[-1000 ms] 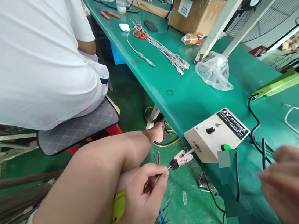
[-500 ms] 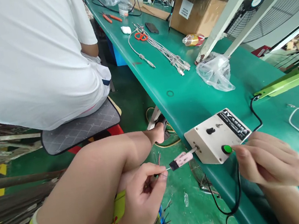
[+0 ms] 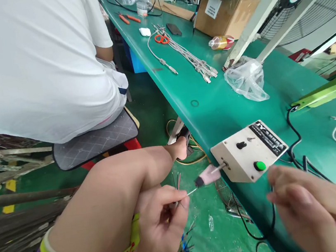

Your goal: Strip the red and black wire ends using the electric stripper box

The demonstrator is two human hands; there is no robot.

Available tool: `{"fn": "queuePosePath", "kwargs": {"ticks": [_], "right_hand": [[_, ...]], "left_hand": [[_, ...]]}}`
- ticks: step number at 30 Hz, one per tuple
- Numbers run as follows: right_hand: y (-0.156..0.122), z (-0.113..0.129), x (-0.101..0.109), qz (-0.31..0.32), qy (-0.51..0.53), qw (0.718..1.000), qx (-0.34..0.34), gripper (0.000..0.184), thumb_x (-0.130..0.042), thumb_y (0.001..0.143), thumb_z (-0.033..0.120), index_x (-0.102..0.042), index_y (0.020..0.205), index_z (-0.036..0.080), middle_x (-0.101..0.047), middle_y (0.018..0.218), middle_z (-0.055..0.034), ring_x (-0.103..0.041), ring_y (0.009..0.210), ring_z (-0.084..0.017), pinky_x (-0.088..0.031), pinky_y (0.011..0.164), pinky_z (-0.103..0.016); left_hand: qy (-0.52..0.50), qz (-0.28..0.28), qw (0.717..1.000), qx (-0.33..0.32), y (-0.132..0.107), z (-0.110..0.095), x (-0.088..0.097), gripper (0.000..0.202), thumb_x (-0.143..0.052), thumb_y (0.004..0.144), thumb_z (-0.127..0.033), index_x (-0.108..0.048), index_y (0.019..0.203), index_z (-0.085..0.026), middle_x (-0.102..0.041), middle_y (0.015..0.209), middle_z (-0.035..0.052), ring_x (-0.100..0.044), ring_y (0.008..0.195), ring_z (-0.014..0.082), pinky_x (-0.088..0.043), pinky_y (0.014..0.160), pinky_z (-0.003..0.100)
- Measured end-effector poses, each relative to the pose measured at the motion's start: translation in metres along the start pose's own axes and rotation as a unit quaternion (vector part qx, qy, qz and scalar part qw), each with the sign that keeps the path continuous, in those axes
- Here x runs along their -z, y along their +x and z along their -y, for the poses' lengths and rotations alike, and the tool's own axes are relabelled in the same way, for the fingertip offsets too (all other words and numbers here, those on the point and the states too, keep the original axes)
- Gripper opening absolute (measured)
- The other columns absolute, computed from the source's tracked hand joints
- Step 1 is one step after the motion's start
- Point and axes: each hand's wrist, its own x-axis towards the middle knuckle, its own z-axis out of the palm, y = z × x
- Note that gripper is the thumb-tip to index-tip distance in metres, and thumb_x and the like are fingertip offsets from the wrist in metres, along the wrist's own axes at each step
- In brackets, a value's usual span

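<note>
My left hand (image 3: pixel 164 214) is closed in a pinch on a cable's thin wires (image 3: pixel 179 179), with several loose ends sticking up past the fingers. One pale wire (image 3: pixel 192 192) reaches from my fingertips to the dark tip of a pink-wrapped spindle (image 3: pixel 208 176), which looks blurred. That spindle comes out of the side of a white control box (image 3: pixel 241 159) with a black knob, a small toggle switch and a green button (image 3: pixel 259 166). Just off the button hovers my right hand (image 3: pixel 316 205), loosely bent, holding nothing and smeared by motion.
Grey USB cables (image 3: pixel 191 56) and orange-handled scissors (image 3: pixel 162 39) lie farther up the green table (image 3: pixel 199 125). A plastic bag (image 3: pixel 247 79), bottle (image 3: pixel 221 42) and cardboard box (image 3: pixel 221 12) stand near a white post. A person in a white shirt (image 3: pixel 37 65) sits at left.
My right hand has left the green button and moved right and nearer to me. The spindle's wrapping is more blurred now. My left hand keeps its pinch on the wires.
</note>
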Motion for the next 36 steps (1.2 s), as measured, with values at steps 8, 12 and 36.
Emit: {"fn": "queuePosePath", "kwargs": {"ticks": [8,12,36], "right_hand": [[-0.053,0.022,-0.087,0.093,0.424,0.803,-0.408,0.031,-0.096,0.096,0.051,-0.086,0.106,0.024,-0.046,0.066,0.0076,-0.032,0.054,-0.008,-0.027,0.052,-0.024],[-0.053,0.014,-0.089,0.081,0.435,0.800,-0.406,0.030,-0.096,0.097,0.050,-0.084,0.099,0.022,-0.048,0.065,0.0076,-0.032,0.056,-0.008,-0.026,0.054,-0.023],[-0.015,0.002,-0.099,0.011,0.414,0.784,-0.463,0.055,-0.088,0.096,0.069,-0.084,0.120,0.019,-0.060,0.067,0.0033,-0.040,0.058,-0.014,-0.036,0.060,-0.028]], "left_hand": [[0.074,0.044,0.988,-0.128,0.000,-0.017,0.008,0.023,-0.074,0.103,-0.006,-0.071,0.118,-0.023,-0.083,0.085,0.0006,-0.080,0.066,0.0176,-0.069,0.065,0.028],[0.096,0.080,0.980,-0.156,0.004,-0.021,0.004,0.010,-0.065,0.112,-0.014,-0.069,0.115,-0.022,-0.083,0.080,0.0012,-0.080,0.063,0.0169,-0.068,0.064,0.028],[0.097,0.069,0.990,-0.079,0.022,-0.010,0.010,0.024,-0.064,0.100,-0.001,-0.069,0.109,-0.022,-0.075,0.082,0.0006,-0.070,0.059,0.0122,-0.056,0.054,0.021]]}}
